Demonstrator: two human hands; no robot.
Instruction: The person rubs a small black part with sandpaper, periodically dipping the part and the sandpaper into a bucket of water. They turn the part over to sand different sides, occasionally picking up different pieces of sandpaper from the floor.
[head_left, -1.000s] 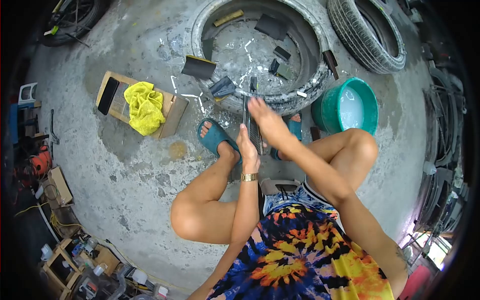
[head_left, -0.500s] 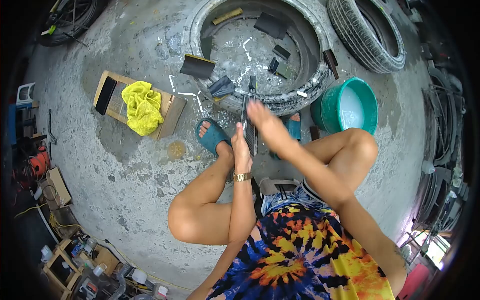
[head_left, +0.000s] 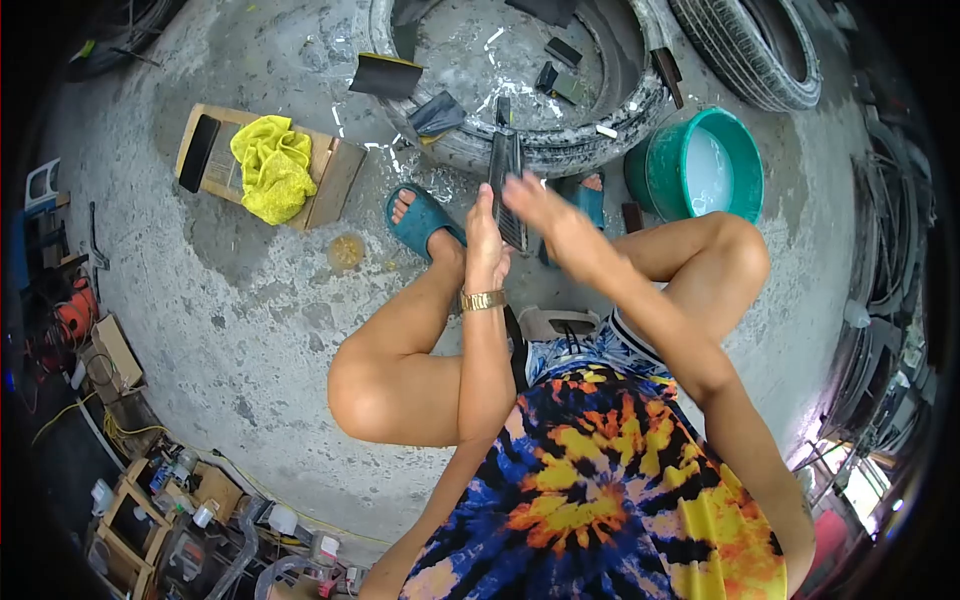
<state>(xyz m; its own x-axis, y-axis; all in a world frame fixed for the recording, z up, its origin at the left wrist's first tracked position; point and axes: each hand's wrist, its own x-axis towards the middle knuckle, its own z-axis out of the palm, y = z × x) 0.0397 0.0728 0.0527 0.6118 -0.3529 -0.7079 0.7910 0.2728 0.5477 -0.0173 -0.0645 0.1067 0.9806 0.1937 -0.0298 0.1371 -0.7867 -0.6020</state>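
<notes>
A long, narrow black part (head_left: 507,160), with a glossy face and a ribbed lower end, points away from me between my knees. My left hand (head_left: 486,245), a gold watch on its wrist, is wrapped around its near end from the left side. On the right side of the part is my right hand (head_left: 555,215), its fingers at the surface and smeared by motion. Whether something lies under those fingers is hidden. Just beyond the part's far end is the wet, whitish-smeared tire (head_left: 465,150) lying flat on the floor.
Dark sheet pieces, one a curled sheet (head_left: 386,76), lie on and inside the tire. At right stands a green bucket (head_left: 690,165) of cloudy water. A yellow cloth (head_left: 272,170) and a black phone (head_left: 198,153) rest on a wooden box (head_left: 335,180) at left. Another tire (head_left: 735,50) lies upper right.
The view has tipped, so floor objects sit higher in it. The black part has turned to show more of its broad face. My right hand has moved along it toward me.
</notes>
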